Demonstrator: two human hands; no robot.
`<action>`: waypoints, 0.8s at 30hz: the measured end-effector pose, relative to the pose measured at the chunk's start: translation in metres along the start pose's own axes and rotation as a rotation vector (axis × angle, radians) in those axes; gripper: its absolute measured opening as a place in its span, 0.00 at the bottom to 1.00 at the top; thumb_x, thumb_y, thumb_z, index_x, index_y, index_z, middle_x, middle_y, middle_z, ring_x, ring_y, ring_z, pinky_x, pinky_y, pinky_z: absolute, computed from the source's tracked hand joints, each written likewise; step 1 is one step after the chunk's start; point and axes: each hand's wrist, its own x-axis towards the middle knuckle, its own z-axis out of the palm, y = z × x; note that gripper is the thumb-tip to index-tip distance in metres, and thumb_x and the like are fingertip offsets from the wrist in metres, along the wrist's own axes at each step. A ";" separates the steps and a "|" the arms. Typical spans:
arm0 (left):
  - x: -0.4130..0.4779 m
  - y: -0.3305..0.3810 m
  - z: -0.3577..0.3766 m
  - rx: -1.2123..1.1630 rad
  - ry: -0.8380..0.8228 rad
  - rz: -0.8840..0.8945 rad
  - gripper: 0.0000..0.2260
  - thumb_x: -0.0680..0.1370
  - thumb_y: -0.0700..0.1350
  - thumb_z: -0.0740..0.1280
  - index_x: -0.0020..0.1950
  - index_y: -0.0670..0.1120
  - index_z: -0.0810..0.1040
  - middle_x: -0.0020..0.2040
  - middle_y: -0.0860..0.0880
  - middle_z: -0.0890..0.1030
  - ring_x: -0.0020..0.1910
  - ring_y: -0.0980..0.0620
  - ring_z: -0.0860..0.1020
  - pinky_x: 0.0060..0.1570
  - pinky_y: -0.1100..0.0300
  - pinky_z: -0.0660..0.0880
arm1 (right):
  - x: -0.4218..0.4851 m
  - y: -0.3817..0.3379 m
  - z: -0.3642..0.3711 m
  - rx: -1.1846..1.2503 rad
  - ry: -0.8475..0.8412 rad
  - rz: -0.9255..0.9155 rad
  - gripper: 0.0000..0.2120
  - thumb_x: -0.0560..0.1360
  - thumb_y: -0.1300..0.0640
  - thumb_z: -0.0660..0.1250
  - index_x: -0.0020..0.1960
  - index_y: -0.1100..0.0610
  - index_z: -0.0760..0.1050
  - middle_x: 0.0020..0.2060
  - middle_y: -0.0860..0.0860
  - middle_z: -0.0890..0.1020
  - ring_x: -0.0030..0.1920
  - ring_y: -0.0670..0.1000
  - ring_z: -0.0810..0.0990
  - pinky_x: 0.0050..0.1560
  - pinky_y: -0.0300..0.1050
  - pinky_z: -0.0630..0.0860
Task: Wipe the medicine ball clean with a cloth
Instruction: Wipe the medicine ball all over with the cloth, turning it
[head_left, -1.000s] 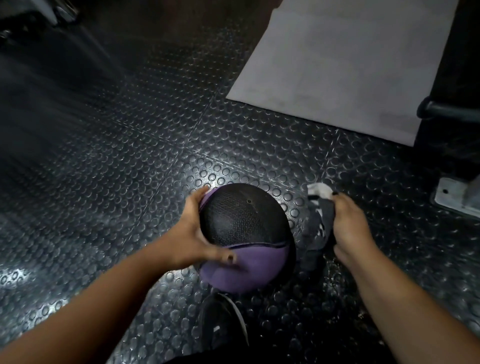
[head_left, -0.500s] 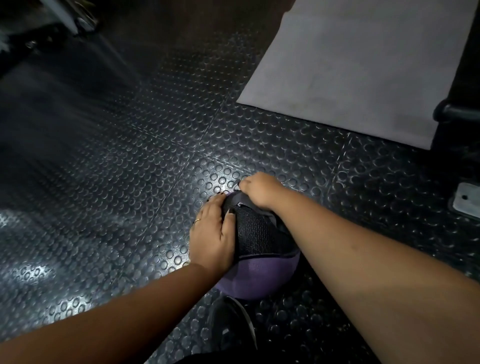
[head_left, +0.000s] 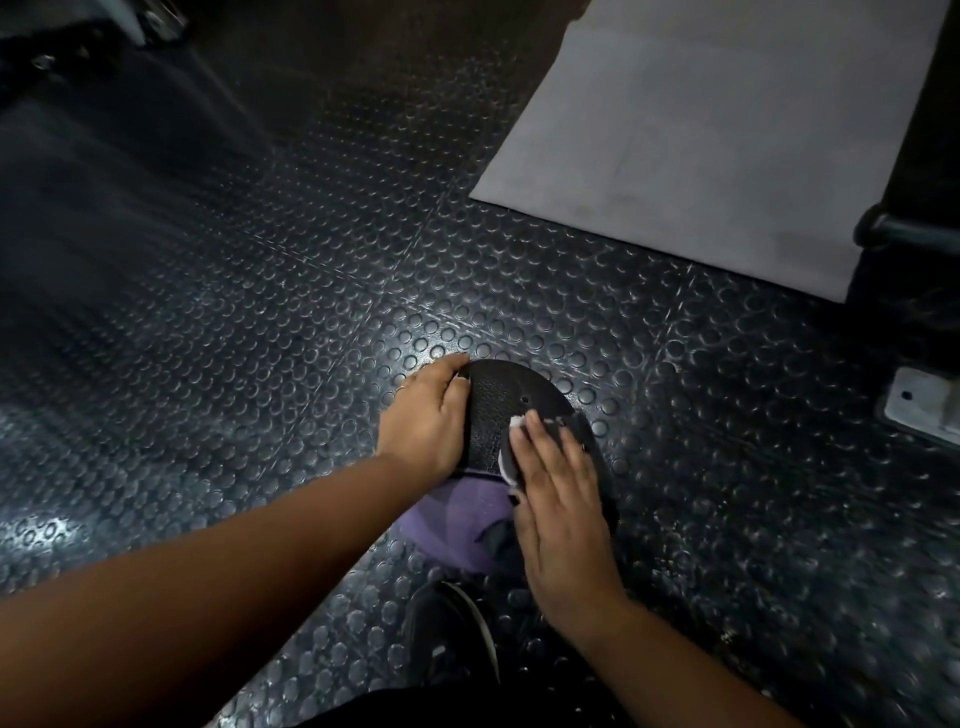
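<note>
The right hand (head_left: 563, 499), fingers now flat, has drawn the dark grey, white-edged cloth (head_left: 508, 462) from the far crown to the near right flank of the black-and-purple textured medicine ball (head_left: 498, 410) (resting on the studded black rubber floor (head_left: 519, 291)), while the left hand (head_left: 426, 421), fingers laid straight, steadies it: wiping is under way.

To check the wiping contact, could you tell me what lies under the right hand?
A grey-and-white cloth lies under the right hand, pressed on the medicine ball. The hand covers most of the cloth and the ball's right side.
</note>
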 end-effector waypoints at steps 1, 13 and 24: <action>-0.002 0.001 0.000 0.010 -0.010 0.024 0.26 0.77 0.56 0.51 0.72 0.53 0.73 0.69 0.51 0.76 0.67 0.51 0.73 0.69 0.49 0.67 | 0.013 0.000 -0.003 -0.005 -0.003 0.009 0.24 0.82 0.49 0.44 0.78 0.49 0.53 0.77 0.44 0.54 0.77 0.49 0.50 0.75 0.51 0.51; -0.011 0.002 0.011 0.130 0.020 0.138 0.26 0.79 0.55 0.49 0.73 0.49 0.71 0.71 0.50 0.73 0.69 0.50 0.71 0.69 0.44 0.67 | 0.189 0.019 -0.014 -0.163 -0.572 0.465 0.16 0.82 0.58 0.51 0.61 0.62 0.74 0.61 0.60 0.75 0.59 0.59 0.75 0.55 0.47 0.70; -0.002 -0.002 0.008 0.036 0.089 -0.002 0.25 0.77 0.55 0.48 0.70 0.54 0.73 0.66 0.50 0.78 0.64 0.46 0.75 0.65 0.42 0.71 | 0.025 -0.026 -0.005 -0.105 -0.008 0.110 0.26 0.82 0.45 0.43 0.78 0.51 0.53 0.77 0.47 0.55 0.77 0.49 0.52 0.75 0.50 0.50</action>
